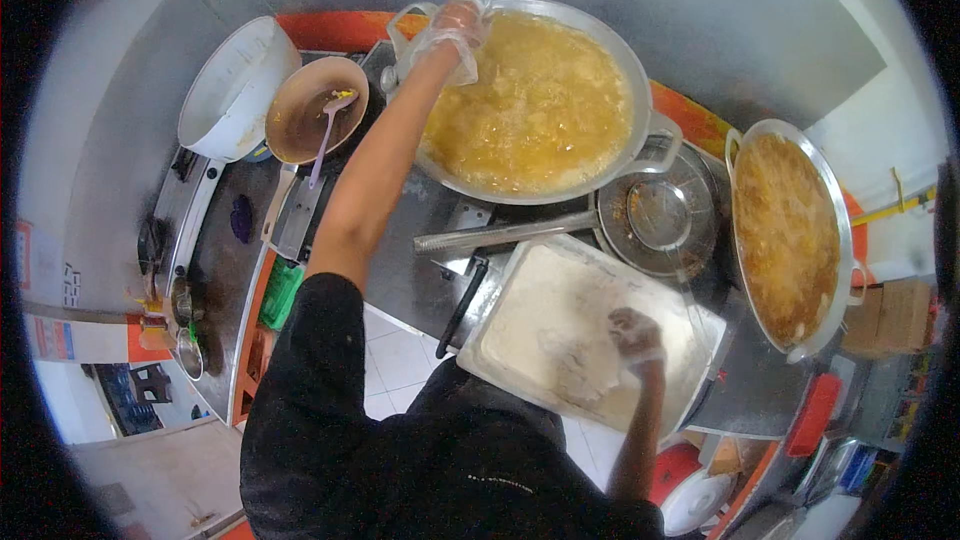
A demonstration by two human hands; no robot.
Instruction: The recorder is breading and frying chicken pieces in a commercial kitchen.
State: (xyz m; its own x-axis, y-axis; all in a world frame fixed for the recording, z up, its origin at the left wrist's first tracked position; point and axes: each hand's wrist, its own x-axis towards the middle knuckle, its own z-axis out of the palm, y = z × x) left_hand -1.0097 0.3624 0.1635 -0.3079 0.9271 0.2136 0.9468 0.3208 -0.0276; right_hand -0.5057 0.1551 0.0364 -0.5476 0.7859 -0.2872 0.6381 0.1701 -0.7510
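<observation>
My left hand, in a clear plastic glove, is over the far left rim of a large metal wok. The wok holds bubbling yellow frying oil with pale pieces in it. The hand's own wrist and the glove hide whether it holds anything. Over the right part of a rectangular metal tray is my right hand, also gloved and partly blurred. Pale flour fills much of that tray. Whether the right fingers grip something is unclear.
A long-handled wire strainer lies between wok and tray. A second wok of darker bubbling oil stands right. On the left are a white basin, a brown frying pan with a purple spoon, and a cleaver.
</observation>
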